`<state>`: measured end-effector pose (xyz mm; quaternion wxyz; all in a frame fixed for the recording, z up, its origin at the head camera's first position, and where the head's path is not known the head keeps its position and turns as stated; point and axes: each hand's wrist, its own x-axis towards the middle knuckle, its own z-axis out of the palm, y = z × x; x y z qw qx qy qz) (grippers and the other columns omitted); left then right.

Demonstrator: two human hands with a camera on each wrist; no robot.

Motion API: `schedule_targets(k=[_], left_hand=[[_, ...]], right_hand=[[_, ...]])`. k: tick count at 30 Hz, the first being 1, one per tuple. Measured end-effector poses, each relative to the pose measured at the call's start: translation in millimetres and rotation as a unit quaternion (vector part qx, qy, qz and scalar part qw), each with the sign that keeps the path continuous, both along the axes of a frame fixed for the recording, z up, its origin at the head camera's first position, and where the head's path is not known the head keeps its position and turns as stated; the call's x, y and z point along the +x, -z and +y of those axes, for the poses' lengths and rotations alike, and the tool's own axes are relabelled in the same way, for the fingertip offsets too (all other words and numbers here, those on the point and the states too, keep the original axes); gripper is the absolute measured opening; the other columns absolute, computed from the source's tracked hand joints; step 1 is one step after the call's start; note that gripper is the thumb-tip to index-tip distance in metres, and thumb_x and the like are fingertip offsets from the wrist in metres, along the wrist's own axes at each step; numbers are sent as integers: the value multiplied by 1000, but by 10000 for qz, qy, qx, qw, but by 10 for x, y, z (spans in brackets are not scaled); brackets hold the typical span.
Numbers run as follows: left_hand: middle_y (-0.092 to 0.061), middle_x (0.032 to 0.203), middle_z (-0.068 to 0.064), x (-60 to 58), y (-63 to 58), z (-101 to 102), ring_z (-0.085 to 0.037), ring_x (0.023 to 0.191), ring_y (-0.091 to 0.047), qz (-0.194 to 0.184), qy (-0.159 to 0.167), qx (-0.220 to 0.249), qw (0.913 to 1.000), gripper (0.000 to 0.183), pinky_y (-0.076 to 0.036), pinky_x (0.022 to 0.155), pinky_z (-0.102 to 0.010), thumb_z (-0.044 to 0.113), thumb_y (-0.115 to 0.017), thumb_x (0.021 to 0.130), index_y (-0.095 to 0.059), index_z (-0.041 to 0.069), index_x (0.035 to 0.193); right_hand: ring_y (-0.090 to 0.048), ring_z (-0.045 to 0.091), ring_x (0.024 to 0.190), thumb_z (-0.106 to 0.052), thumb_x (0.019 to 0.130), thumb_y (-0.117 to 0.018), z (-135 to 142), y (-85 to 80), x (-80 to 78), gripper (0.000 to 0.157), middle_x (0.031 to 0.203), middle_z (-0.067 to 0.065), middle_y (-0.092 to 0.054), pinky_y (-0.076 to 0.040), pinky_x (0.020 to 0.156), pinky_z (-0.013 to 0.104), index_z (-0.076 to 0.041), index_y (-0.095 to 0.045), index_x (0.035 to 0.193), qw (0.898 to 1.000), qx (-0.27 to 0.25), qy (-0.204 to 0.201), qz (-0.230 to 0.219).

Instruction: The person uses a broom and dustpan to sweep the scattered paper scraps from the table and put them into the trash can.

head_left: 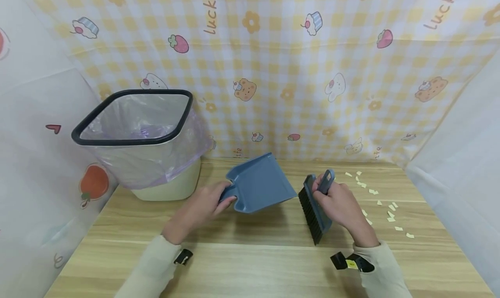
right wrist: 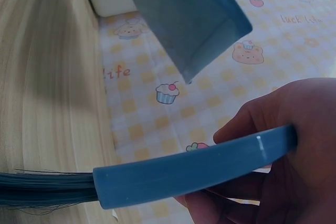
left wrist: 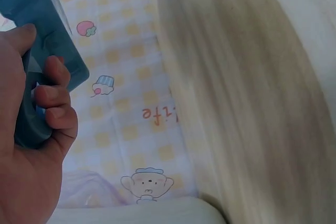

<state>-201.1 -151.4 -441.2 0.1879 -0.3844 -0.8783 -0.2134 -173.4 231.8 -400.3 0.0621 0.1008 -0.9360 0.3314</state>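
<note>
A blue-grey dustpan (head_left: 262, 183) is held above the table by my left hand (head_left: 205, 202), whose fingers curl round its short handle (left wrist: 31, 114). Its flat lip points right, toward the brush. My right hand (head_left: 337, 202) grips a matching hand brush (head_left: 318, 211) with dark bristles (head_left: 310, 215) that face left and down. In the right wrist view the brush back (right wrist: 194, 166) lies across the palm, and the dustpan's underside (right wrist: 189, 19) shows beyond it. Several small pale yellow paper scraps (head_left: 390, 215) lie scattered on the table to the right of my right hand.
A cream trash bin (head_left: 168, 187) with a black rim (head_left: 133, 142) and a translucent purple liner (head_left: 187, 146) stands at the back left of the wooden table (head_left: 250, 263). A yellow checked cloth (head_left: 269, 63) hangs behind, with white cloth (head_left: 465, 129) at the sides.
</note>
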Motion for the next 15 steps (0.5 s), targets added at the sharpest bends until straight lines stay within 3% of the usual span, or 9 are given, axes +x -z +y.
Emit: schedule_targets(k=[9,15], left_hand=[[-74,102,-7,19,79,57,-14,83,-68,-574,-173,-327,9977,32,-62,74,-37,25,-71,111,-66,-2,128],[-74,106,-10,19,144,88,-18,89,-72,-834,-83,-341,9959,33,-63,78,-40,25,-68,112,-65,-3,128]], right_hand=[[-59,18,64,-9,104,-62,-7,1,-5,8,73,-4,-63,-48,64,38,-14,-66,100,10000,1,-2,21],[-59,17,63,-9,105,-61,-3,1,-11,8,74,-3,-63,-49,64,38,-14,-67,101,10000,-30,-25,27]])
